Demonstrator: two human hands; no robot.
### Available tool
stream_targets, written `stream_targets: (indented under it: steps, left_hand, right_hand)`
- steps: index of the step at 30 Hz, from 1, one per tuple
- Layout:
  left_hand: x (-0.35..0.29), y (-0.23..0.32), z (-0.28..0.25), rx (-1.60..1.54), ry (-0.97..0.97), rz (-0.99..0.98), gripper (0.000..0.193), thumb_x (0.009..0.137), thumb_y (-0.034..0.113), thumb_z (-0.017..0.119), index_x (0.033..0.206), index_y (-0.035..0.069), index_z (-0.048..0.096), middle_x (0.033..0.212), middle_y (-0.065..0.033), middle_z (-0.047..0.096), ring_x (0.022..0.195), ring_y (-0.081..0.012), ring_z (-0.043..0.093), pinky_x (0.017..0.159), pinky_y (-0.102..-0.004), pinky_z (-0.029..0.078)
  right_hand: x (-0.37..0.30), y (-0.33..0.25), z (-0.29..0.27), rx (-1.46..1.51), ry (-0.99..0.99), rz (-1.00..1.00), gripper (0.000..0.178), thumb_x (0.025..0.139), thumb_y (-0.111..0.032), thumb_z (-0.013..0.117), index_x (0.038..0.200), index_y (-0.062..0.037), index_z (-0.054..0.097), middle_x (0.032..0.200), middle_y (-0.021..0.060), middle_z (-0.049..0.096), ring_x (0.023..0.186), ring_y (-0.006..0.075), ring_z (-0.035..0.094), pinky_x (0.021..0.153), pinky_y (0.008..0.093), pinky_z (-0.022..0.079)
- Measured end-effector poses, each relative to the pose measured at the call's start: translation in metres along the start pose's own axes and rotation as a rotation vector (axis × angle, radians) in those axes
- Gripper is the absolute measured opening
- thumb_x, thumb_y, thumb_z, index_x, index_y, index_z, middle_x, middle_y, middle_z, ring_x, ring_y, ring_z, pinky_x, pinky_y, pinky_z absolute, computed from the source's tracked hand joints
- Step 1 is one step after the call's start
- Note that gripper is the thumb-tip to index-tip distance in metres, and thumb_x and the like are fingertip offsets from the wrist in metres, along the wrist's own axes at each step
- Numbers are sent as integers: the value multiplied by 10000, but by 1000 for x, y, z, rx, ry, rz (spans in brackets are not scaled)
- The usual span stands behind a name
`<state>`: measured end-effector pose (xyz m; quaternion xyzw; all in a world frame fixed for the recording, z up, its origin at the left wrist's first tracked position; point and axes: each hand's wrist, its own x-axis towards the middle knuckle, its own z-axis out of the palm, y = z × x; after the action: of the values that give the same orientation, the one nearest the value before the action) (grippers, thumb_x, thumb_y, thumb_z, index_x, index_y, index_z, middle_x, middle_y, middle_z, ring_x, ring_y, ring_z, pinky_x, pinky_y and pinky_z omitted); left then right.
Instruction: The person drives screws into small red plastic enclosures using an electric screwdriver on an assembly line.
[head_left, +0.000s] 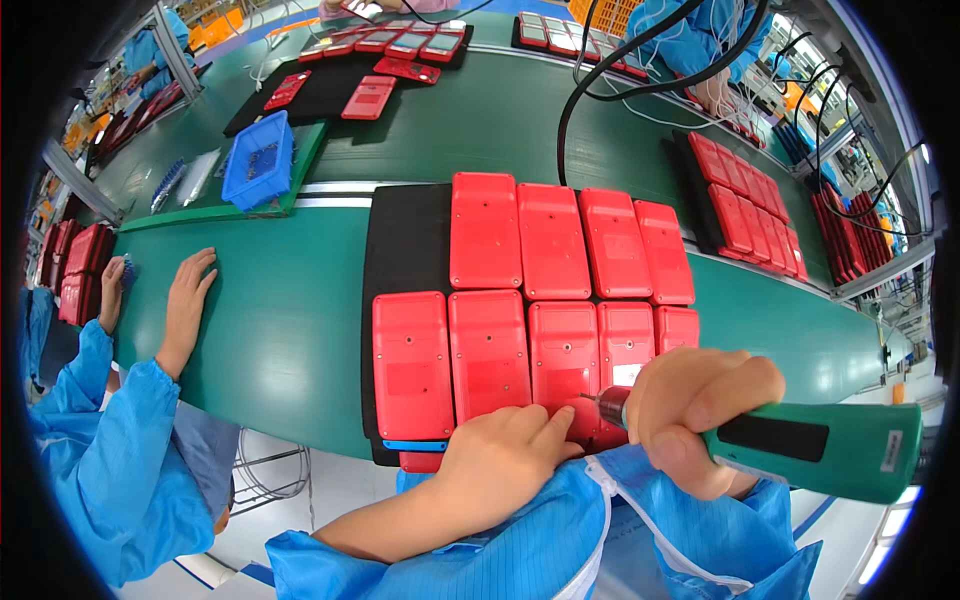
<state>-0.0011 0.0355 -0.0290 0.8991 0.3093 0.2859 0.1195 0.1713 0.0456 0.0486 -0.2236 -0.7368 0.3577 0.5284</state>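
My right hand (685, 415) is wrapped round a green electric screwdriver (860, 450) with a black grip patch. Its dark nose points left, and the thin bit meets the lower part of a red plastic casing (565, 360) in the front row. My left hand (500, 455) lies on the lower edge of the casings, fingers stretched toward the bit and pressing on that same casing. More red casings, such as one (410, 350) at the left end, lie back side up in two rows on a black mat (408, 240). My hands partly cover the nearest ones.
A blue bin (258, 160) of small parts stands on a green tray beyond the mat. At left, a co-worker's hands (183, 305) rest near the green bench (270, 330). A black cable (565, 120) hangs behind the casings. More red casings (745, 200) lie at right.
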Motion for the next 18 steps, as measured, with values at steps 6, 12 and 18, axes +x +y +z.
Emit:
stream_targets:
  steps: [6, 12, 18]
  left_hand:
    - [-40, -32, -38, -1658, 738, -624, 140, 896, 81, 401, 959, -7, 489, 757, -79, 522, 602, -112, 462, 509, -216, 358]
    - [-74, -44, -58, -1868, 862, -823, 196, 900, 36, 392, 1076, -39, 434, 983, -130, 506, 736, -157, 534, 573, -200, 457]
    - [-99, -62, -59, -1916, 1191, -824, 172, 914, 87, 414, 1040, 7, 499, 1057, -135, 562, 810, -151, 601, 528, -163, 462]
  right_hand:
    - [-3, 2, -4, 164, 37, 137, 207, 694, 80, 596, 826, -14, 468, 579, 115, 530, 459, 205, 522, 419, 301, 415]
    - [-15, -17, -7, 263, 403, -68, 343, 789, -156, 643, 966, -123, 351, 542, 16, 462, 378, 140, 435, 342, 279, 338]
    - [-37, -25, -32, 66, 478, -207, 270, 821, -147, 600, 947, -140, 362, 548, -33, 422, 412, 93, 413, 436, 218, 345]
